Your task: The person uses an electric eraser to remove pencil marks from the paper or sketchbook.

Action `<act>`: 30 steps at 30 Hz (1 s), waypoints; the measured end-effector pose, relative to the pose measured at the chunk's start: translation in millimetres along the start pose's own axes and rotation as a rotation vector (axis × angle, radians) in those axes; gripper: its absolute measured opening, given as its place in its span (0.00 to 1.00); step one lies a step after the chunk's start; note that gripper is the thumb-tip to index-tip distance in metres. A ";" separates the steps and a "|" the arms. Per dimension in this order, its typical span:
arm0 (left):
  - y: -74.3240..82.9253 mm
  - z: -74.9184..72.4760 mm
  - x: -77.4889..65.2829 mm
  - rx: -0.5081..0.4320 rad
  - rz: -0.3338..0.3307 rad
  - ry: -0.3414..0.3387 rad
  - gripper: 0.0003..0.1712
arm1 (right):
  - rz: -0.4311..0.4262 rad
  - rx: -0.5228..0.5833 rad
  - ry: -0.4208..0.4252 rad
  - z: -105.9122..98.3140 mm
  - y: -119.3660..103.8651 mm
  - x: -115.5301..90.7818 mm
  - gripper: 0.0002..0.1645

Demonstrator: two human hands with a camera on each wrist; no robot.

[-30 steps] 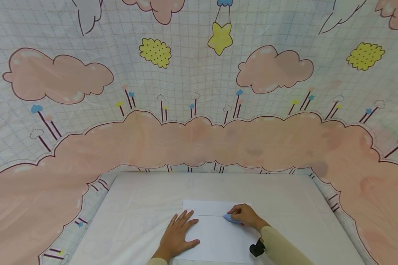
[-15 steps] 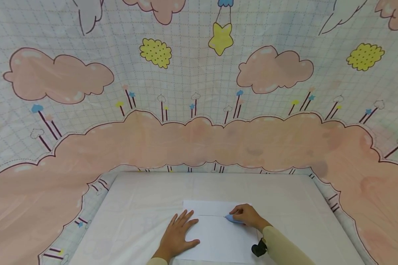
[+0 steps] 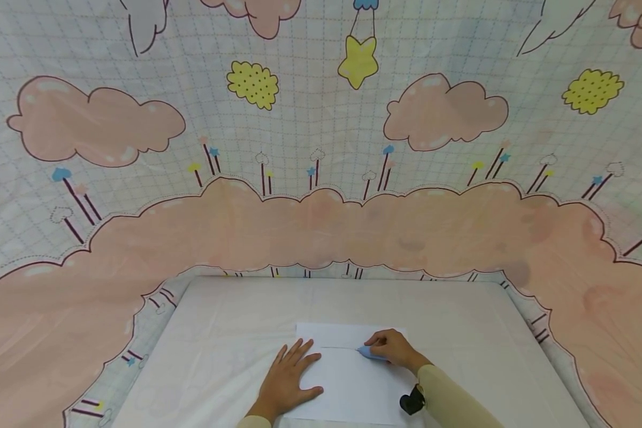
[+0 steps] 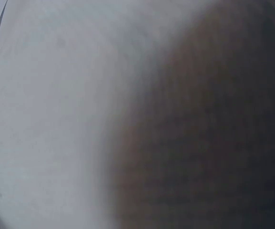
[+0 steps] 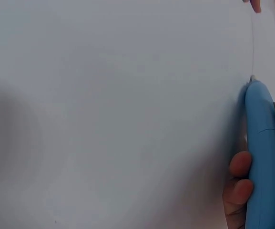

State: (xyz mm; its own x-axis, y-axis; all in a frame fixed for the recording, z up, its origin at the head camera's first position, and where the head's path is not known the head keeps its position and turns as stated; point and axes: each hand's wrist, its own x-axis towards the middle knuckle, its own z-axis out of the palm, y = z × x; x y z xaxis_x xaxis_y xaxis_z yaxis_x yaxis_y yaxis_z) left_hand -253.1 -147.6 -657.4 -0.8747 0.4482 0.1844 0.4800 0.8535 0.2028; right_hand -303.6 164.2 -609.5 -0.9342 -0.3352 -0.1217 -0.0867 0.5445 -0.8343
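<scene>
A white sheet of paper (image 3: 353,386) lies on the white-covered table, with a thin straight line across its upper part. My left hand (image 3: 289,380) rests on the sheet's left side, fingers spread. In the left wrist view, a dark blur fills the right half. My right hand (image 3: 398,349) grips a thick blue electric eraser (image 5: 263,152) along its body, thumb on one side and fingertips on the other. Its small pale tip meets the paper at the right end of the line. A left fingertip (image 5: 255,5) shows near the line's far end in the right wrist view.
A white cloth covers the table (image 3: 235,315). Behind it hangs a printed fabric backdrop (image 3: 321,232) with clouds and stars. A black heart-shaped piece (image 3: 412,401) is at my right sleeve cuff (image 3: 433,386), over the paper's lower right.
My right hand with the electric eraser shifted slightly right along the line, then back left a little farther. My left hand stays in place on the paper.
</scene>
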 end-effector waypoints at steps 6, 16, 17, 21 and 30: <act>0.9 -0.2 0.2 -0.002 0.000 0.001 0.43 | 0.007 -0.026 0.010 -3.2 1.1 -1.6 0.11; -0.3 1.1 -0.3 0.009 0.000 0.015 0.43 | 0.012 -0.030 0.014 -8.6 4.1 -5.9 0.11; -0.2 0.6 -0.3 0.012 -0.001 0.009 0.44 | 0.012 -0.030 0.012 -8.1 4.3 -5.3 0.11; 0.4 -0.5 -0.8 0.008 -0.001 0.000 0.43 | 0.015 -0.034 0.002 -5.9 4.1 -2.7 0.12; 0.9 -1.4 -0.2 0.010 -0.004 -0.006 0.44 | 0.021 -0.021 -0.021 -2.3 0.7 2.1 0.12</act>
State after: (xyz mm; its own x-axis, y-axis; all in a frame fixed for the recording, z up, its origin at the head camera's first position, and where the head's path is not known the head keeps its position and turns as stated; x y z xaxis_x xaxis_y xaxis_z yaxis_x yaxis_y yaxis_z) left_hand -252.3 -147.3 -655.8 -0.8772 0.4459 0.1780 0.4755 0.8581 0.1938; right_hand -306.3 165.6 -609.1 -0.9285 -0.3393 -0.1508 -0.0742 0.5675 -0.8200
